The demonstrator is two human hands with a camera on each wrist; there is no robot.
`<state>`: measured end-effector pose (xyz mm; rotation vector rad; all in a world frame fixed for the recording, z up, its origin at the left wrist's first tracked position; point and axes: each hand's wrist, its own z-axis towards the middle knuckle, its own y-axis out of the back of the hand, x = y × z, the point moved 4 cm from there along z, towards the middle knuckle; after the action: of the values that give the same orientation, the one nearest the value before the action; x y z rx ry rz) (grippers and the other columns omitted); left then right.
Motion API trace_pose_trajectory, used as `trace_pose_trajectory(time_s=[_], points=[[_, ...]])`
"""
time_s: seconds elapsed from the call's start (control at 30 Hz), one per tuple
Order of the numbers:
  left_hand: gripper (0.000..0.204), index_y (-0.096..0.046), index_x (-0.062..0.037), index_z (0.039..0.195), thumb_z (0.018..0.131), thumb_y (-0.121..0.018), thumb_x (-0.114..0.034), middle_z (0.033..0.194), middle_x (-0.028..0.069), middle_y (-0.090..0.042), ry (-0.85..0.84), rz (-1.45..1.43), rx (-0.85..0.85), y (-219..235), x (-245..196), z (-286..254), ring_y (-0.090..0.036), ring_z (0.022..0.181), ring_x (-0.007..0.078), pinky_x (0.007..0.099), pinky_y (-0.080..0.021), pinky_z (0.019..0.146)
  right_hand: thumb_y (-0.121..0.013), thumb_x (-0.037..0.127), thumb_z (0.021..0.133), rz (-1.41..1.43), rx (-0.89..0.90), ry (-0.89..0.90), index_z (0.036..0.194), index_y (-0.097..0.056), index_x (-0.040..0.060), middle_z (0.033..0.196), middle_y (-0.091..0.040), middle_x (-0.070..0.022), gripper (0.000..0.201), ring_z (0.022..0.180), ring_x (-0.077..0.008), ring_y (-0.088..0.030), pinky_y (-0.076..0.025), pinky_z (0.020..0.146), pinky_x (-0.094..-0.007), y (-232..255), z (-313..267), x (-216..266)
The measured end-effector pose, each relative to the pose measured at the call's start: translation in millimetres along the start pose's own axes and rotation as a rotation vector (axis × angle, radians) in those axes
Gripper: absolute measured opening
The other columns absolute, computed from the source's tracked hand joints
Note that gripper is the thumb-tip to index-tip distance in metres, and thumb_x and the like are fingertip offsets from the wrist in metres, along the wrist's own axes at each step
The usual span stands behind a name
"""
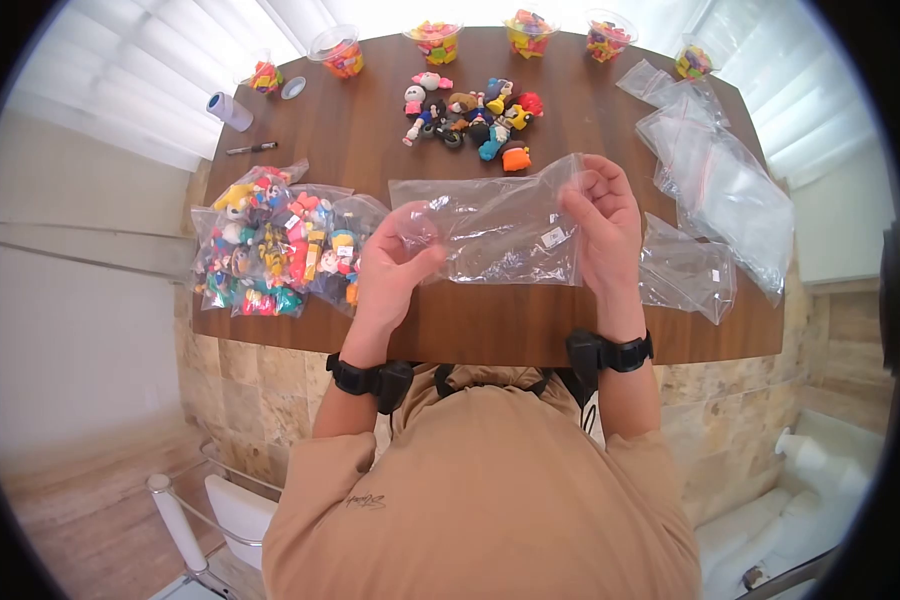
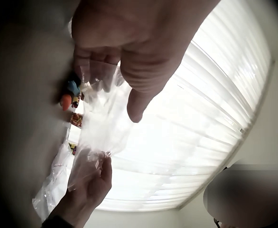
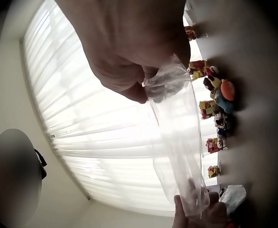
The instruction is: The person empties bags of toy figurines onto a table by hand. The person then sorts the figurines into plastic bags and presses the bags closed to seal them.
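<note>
A clear plastic bag (image 1: 500,235) with a small white label is stretched between both hands above the table's near half. My left hand (image 1: 395,260) holds its left end, fingers showing through the plastic and thumb in front. In the left wrist view that thumb (image 2: 138,107) stands apart from the fingers. At the other end, my right hand (image 1: 605,215) pinches the bag's upper right edge between thumb and fingers. Nothing shows inside the bag. Beyond it lies a pile of small toy figures (image 1: 475,115).
Bags filled with toy figures (image 1: 280,240) lie at the left. Empty clear bags (image 1: 715,175) are spread on the right, another clear bag (image 1: 685,270) nearer. Several tubs of colourful pieces (image 1: 435,45) line the far edge. A pen (image 1: 252,148) and white roll (image 1: 230,111) lie at left.
</note>
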<state>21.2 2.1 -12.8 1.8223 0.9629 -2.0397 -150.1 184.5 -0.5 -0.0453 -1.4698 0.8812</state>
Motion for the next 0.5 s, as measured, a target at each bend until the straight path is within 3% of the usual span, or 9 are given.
trace_pose_trajectory(time_s=[0.1, 0.13, 0.2, 0.3, 0.5], points=[[0.019, -0.064, 0.0002, 0.111, 0.094, -0.066, -0.009, 0.089, 0.0022, -0.064, 0.097, -0.158, -0.011, 3.4, 9.0, 2.6, -0.059, 0.077, 0.0092, 0.0240, -0.046, 0.068, -0.067, -0.003, 0.087, -0.045, 0.122, -0.082, 0.124, -0.057, -0.0003, 0.094, -0.060, 0.0000, 0.039, 0.082, -0.0066, -0.057, -0.045, 0.078, -0.0214, 3.7, -5.0, -1.5], [0.015, -0.065, 0.0000, 0.106, 0.097, -0.064, -0.012, 0.087, 0.0030, -0.065, 0.081, -0.114, 0.007, 6.4, 12.7, 7.1, -0.059, 0.076, 0.0107, 0.0254, -0.046, 0.070, -0.067, -0.003, 0.087, -0.048, 0.122, -0.092, 0.124, -0.057, -0.0003, 0.094, -0.060, 0.0000, 0.039, 0.082, -0.0066, -0.057, -0.045, 0.078, -0.0214, 4.8, -8.1, -0.6], [0.015, -0.066, -0.0001, 0.101, 0.099, -0.061, -0.014, 0.086, 0.0038, -0.065, 0.078, -0.072, 0.018, 9.3, 20.4, 6.0, -0.059, 0.076, 0.0123, 0.0268, -0.047, 0.071, -0.067, 0.000, 0.089, -0.126, 0.175, -0.277, 0.122, -0.060, -0.0018, 0.087, -0.060, 0.0019, 0.034, 0.077, -0.0057, -0.054, -0.044, 0.075, -0.0216, 5.8, -17.8, -5.5], [0.016, -0.066, -0.0007, 0.093, 0.100, -0.060, -0.014, 0.083, 0.0046, -0.065, 0.068, 0.002, 0.021, 7.5, 25.2, 3.2, -0.059, 0.076, 0.0125, 0.0264, -0.047, 0.070, -0.068, 0.007, 0.092, -0.162, 0.156, -0.312, 0.112, -0.067, -0.0017, 0.079, -0.060, 0.0035, 0.022, 0.072, -0.0048, -0.052, -0.042, 0.069, -0.0209, 22.2, -19.2, -16.6], [0.018, -0.065, -0.0010, 0.092, 0.100, -0.060, -0.016, 0.081, 0.0045, -0.065, 0.081, -0.025, -0.064, 4.4, 34.3, -2.6, -0.063, 0.078, 0.0129, 0.0266, -0.051, 0.067, -0.068, 0.017, 0.096, -0.371, -0.111, -0.124, 0.103, -0.071, 0.0000, 0.076, -0.060, 0.0042, 0.018, 0.067, -0.0027, -0.049, -0.038, 0.059, -0.0190, 25.0, -22.2, -12.1]])
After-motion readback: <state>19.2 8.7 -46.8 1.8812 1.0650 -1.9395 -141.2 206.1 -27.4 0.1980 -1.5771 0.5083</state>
